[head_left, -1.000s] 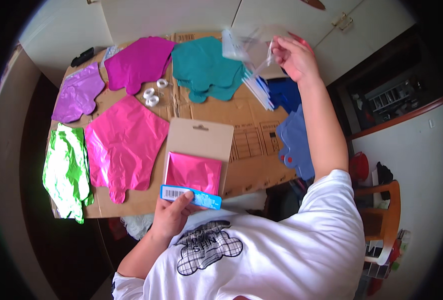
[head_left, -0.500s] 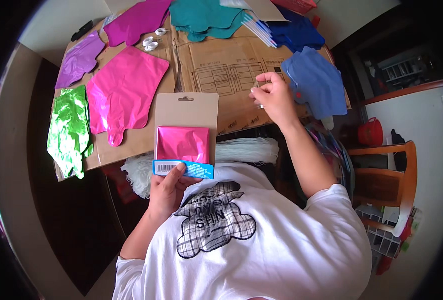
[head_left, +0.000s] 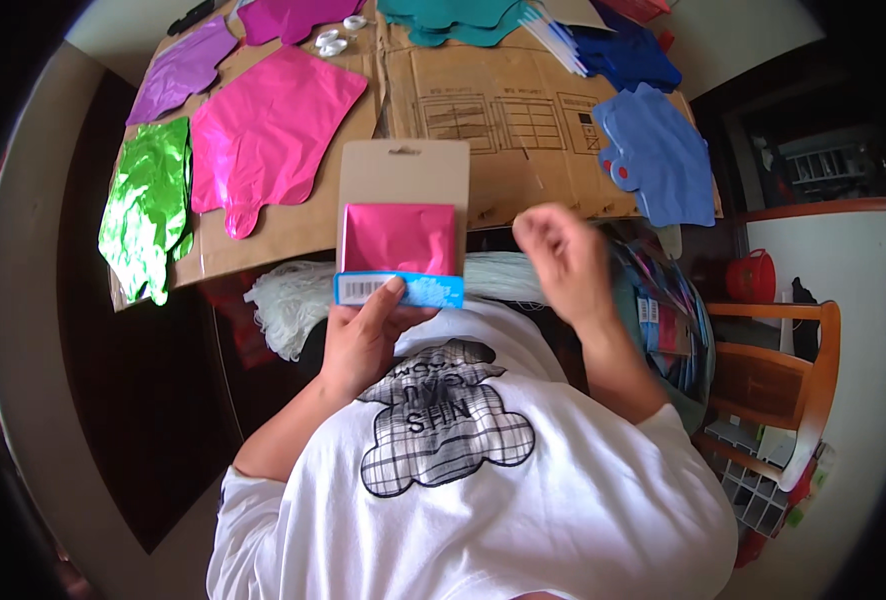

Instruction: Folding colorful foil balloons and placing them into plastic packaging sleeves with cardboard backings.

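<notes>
My left hand (head_left: 363,345) grips the lower edge of a tan backing card (head_left: 403,170), thumb in front and fingers behind. The card stands upright toward me, with a hang hole at its top. A folded shiny pink foil balloon (head_left: 399,238) lies against it, and a blue label band (head_left: 428,290) with a barcode wraps the bottom. To the right of the card, apart from it, my right hand (head_left: 568,265) hovers in front of the table edge with curled fingers. Motion smears them, and whether anything is between them does not show.
On the cardboard-covered table (head_left: 493,130) lie flat foil balloons: pink (head_left: 273,130), green (head_left: 148,205), purple (head_left: 178,70), teal (head_left: 453,20) and blue (head_left: 663,155). White ribbon rolls (head_left: 331,43) and thin sticks (head_left: 555,40) lie farther back. White strands (head_left: 293,305) hang below the edge; a wooden chair (head_left: 763,375) stands right.
My right hand has come down and nearer from over the table; its earlier pinch on a small thin piece no longer shows. The card has shifted right in the picture, still in my left hand.
</notes>
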`<action>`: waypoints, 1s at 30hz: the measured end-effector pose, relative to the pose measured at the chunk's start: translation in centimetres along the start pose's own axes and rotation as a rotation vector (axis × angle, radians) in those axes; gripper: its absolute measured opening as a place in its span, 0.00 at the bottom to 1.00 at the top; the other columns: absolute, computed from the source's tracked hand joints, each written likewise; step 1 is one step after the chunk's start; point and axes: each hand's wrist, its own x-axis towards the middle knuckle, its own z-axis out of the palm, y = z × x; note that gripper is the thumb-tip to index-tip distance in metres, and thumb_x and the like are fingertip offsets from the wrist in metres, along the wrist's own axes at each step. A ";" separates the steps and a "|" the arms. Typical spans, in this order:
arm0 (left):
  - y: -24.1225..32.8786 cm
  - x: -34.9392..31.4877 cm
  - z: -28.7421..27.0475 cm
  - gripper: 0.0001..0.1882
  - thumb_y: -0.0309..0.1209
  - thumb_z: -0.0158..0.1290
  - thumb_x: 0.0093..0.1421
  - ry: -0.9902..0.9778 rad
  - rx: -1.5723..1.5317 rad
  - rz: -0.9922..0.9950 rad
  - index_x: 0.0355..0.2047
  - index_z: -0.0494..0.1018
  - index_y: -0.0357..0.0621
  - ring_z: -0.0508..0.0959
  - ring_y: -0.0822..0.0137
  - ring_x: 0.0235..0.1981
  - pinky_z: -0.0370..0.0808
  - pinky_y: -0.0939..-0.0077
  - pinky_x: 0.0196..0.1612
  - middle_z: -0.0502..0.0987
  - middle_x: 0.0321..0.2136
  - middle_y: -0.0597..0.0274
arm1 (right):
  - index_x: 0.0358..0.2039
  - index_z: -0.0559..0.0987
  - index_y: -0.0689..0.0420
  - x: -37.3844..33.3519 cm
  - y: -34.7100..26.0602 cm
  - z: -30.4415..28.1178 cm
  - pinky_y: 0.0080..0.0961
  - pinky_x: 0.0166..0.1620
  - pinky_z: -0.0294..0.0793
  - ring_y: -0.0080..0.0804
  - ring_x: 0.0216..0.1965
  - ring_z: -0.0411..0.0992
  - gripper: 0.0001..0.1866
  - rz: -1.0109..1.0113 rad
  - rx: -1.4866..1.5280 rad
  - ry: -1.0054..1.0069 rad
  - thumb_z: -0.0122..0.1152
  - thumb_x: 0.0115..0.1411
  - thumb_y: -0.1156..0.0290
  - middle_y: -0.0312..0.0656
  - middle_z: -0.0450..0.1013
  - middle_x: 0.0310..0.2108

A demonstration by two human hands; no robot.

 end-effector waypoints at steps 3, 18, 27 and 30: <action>-0.8 1.0 1.9 0.12 0.30 0.49 0.66 -0.010 0.036 0.038 0.40 0.74 0.30 0.83 0.59 0.36 0.80 0.63 0.45 0.80 0.35 0.52 | 0.47 0.76 0.60 -2.7 0.5 2.8 0.18 0.44 0.67 0.18 0.40 0.69 0.22 0.287 0.813 -0.403 0.57 0.65 0.54 0.34 0.75 0.38; -3.7 1.4 3.1 0.12 0.32 0.53 0.65 -0.185 0.237 -0.104 0.42 0.77 0.36 0.79 0.72 0.39 0.75 0.78 0.41 0.80 0.35 0.63 | 0.42 0.80 0.60 -5.6 0.8 5.0 0.21 0.46 0.71 0.20 0.39 0.73 0.09 0.205 0.941 0.053 0.60 0.62 0.72 0.34 0.78 0.37; -4.6 2.8 3.9 0.10 0.33 0.55 0.65 -0.243 0.405 -0.077 0.41 0.77 0.39 0.77 0.74 0.34 0.75 0.79 0.40 0.80 0.32 0.65 | 0.40 0.77 0.61 -5.6 2.9 4.3 0.26 0.43 0.71 0.26 0.38 0.73 0.09 0.128 1.092 0.117 0.56 0.65 0.69 0.38 0.75 0.37; -4.3 3.1 4.5 0.12 0.35 0.57 0.63 -0.222 0.472 -0.160 0.39 0.78 0.38 0.76 0.77 0.32 0.74 0.81 0.36 0.80 0.31 0.66 | 0.37 0.78 0.60 -5.2 2.4 3.7 0.27 0.39 0.73 0.26 0.34 0.74 0.08 0.165 1.051 0.148 0.57 0.64 0.68 0.37 0.75 0.34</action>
